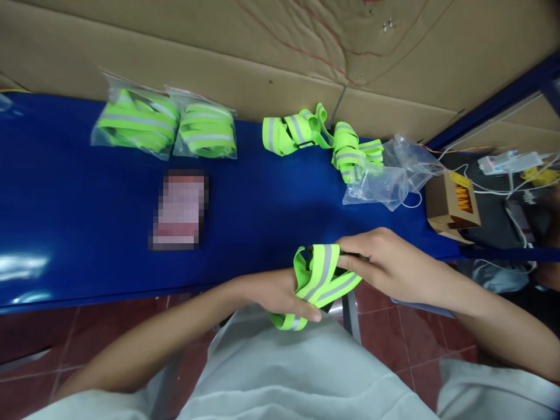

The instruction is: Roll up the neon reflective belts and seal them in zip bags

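Note:
A neon yellow-green reflective strap [324, 274] with a grey stripe hangs in loops between my hands, just off the table's front edge. My left hand [286, 294] is closed around its lower loops, thumb on top. From the right, my right hand [371, 259] pinches the strap's upper part by a dark piece, perhaps a buckle; the fingertips partly cover it. Farther back lies a folded reflective strap [289, 133] with a black buckle. Beside it sits another bundled strap [350, 153], partly under clear plastic bags [380, 185].
Two clear bags of coiled straps, a left one [135, 123] and a right one [207, 131], rest against the cardboard wall [245, 70]. A pixelated flat object [179, 210] lies on the blue table [109, 233]. An open cardboard box [452, 204] and cables are at right.

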`<control>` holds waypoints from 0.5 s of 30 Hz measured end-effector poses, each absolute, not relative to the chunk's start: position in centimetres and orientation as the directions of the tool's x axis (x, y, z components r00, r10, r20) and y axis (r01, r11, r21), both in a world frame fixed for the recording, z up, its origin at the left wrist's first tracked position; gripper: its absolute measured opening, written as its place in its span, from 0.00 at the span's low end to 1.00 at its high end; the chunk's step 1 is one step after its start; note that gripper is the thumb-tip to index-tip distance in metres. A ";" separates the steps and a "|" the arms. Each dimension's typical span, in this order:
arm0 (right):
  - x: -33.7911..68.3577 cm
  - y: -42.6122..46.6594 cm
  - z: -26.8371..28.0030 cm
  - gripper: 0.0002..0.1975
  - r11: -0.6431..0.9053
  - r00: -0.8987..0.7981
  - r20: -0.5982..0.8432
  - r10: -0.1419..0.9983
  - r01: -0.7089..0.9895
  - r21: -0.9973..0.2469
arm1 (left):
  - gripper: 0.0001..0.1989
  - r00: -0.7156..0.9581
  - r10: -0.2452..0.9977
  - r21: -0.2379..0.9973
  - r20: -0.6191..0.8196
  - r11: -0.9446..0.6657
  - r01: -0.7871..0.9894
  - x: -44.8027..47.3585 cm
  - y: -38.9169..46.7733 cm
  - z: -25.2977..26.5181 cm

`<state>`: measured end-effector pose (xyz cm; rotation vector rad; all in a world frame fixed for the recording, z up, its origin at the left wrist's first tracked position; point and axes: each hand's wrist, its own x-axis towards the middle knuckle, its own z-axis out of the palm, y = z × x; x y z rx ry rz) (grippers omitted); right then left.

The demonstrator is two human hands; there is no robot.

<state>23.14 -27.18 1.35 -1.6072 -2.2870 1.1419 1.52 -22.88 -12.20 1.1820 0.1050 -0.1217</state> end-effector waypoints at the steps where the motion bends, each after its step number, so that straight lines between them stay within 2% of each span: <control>1: 23.3 -27.2 1.6 0.16 0.111 -0.434 -0.333 0.837 0.731 -0.673 | 0.13 0.985 -0.073 0.908 -0.153 0.383 0.170 1.4 -22.8 -12.2; 3: 23.6 -27.2 1.9 0.18 -0.017 -0.419 -0.379 0.825 0.651 -0.759 | 0.14 0.979 -0.109 0.894 -0.174 0.400 0.203 1.3 -22.9 -12.2; 6: 24.0 -27.2 2.2 0.17 -0.294 -0.321 -0.466 0.824 0.462 -0.837 | 0.16 0.989 -0.083 0.892 -0.124 0.427 0.148 1.5 -23.0 -11.9; 10: 24.0 -27.1 2.0 0.17 -0.549 -0.274 -0.581 0.767 0.189 -0.814 | 0.20 0.998 -0.061 0.904 -0.015 0.425 0.040 1.9 -22.8 -11.0; 12: 24.0 -27.2 1.6 0.18 -0.621 -0.323 -0.612 0.722 0.088 -0.779 | 0.21 0.994 -0.106 0.912 -0.004 0.408 0.047 1.9 -22.5 -10.7; 15: 24.2 -27.3 0.7 0.18 -0.675 -0.357 -0.625 0.695 -0.024 -0.737 | 0.17 0.989 -0.146 0.930 -0.006 0.363 0.059 1.6 -22.2 -10.8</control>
